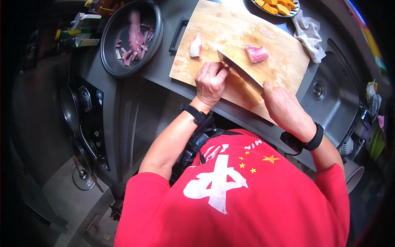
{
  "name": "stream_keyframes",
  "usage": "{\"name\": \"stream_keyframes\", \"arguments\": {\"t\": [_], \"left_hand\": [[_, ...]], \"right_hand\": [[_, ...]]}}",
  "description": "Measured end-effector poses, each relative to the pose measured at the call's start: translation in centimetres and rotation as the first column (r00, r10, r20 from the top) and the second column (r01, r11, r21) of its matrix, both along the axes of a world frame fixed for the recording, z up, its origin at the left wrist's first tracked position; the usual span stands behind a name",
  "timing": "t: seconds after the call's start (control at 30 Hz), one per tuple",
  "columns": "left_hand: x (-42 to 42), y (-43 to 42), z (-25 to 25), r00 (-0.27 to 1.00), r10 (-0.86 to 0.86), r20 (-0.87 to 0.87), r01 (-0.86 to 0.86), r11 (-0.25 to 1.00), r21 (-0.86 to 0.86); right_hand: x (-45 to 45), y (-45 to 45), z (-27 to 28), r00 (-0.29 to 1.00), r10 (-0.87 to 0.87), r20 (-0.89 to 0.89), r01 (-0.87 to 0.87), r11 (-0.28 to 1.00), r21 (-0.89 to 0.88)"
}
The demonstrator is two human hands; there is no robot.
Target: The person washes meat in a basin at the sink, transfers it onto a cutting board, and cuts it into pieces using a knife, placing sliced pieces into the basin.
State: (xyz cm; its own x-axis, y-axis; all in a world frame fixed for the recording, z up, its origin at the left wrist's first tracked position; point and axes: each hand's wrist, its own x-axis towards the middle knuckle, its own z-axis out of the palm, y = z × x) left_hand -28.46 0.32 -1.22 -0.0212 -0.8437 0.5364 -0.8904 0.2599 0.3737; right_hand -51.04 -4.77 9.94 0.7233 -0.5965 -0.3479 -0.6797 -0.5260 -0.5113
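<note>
My right hand (284,107) is wrapped round the handle of a kitchen knife (242,72), whose blade slants across the wooden cutting board (191,68). Beside the blade's far end, my left hand (212,80) rests on the board with its fingers curled together. Whatever lies under those fingertips is mostly hidden; only a small pinkish bit shows by the blade. One pale strip of raw meat (196,45) lies on the board's left side. A thicker pink chunk of meat (256,54) sits beyond the knife, on the right.
A dark grey bowl (108,57) at the left holds a long piece of meat and several small strips. Behind the board stands a plate of orange slices (275,6). A crumpled cloth (309,37) lies between board and steel sink (335,99). Bottles (82,41) stand far left.
</note>
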Motion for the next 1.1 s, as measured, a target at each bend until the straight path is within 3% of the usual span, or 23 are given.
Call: {"name": "stream_keyframes", "arguments": {"t": [0.27, 0.37, 0.47, 0.53, 0.6, 0.83, 0.93, 1.03, 1.1], "left_hand": [[0.2, 0.2, -1.0, 0.999, 0.045, 0.015, -0.045, 0.998, 0.041], [0.0, 0.1, -0.7, 0.999, 0.047, 0.013, -0.047, 0.998, -0.044], [0.3, 0.2, -0.9, 0.999, 0.047, -0.007, -0.047, 0.999, 0.004], [0.0, 0.2, -0.5, 0.998, 0.059, -0.023, -0.058, 0.997, 0.053], [-0.2, 0.0, -0.3, 0.972, 0.106, -0.209, -0.098, 0.994, 0.049], [0.0, -0.4, 0.0, 0.991, 0.038, -0.125, -0.038, 0.999, 0.007], [-0.1, -0.3, 0.2, 0.992, 0.014, -0.129, -0.014, 1.0, 0.0], [-0.2, -0.3, 0.3, 0.992, 0.025, -0.124, -0.023, 1.0, 0.018], [-0.1, -0.2, -0.1, 0.993, 0.031, -0.114, -0.03, 0.999, 0.012]], "right_hand": [[2.5, 0.2, -2.0, 0.995, -0.007, 0.098, 0.017, 0.995, -0.103], [3.9, 0.7, -2.6, 0.978, 0.033, 0.207, 0.024, 0.964, -0.264], [3.9, 0.6, -3.1, 0.958, 0.0, 0.288, 0.057, 0.98, -0.192], [3.1, 0.1, -3.6, 0.976, -0.045, 0.214, 0.076, 0.987, -0.141], [2.4, 0.0, -3.8, 0.977, -0.059, 0.205, 0.089, 0.986, -0.139], [1.2, 0.1, -3.1, 0.957, -0.202, 0.207, 0.194, 0.979, 0.06], [0.6, 0.3, -2.2, 0.919, -0.3, 0.256, 0.302, 0.953, 0.032], [0.4, 0.3, -1.6, 0.936, -0.275, 0.22, 0.294, 0.954, -0.057], [0.5, 0.6, -1.7, 0.938, -0.264, 0.227, 0.273, 0.962, -0.01]]}}
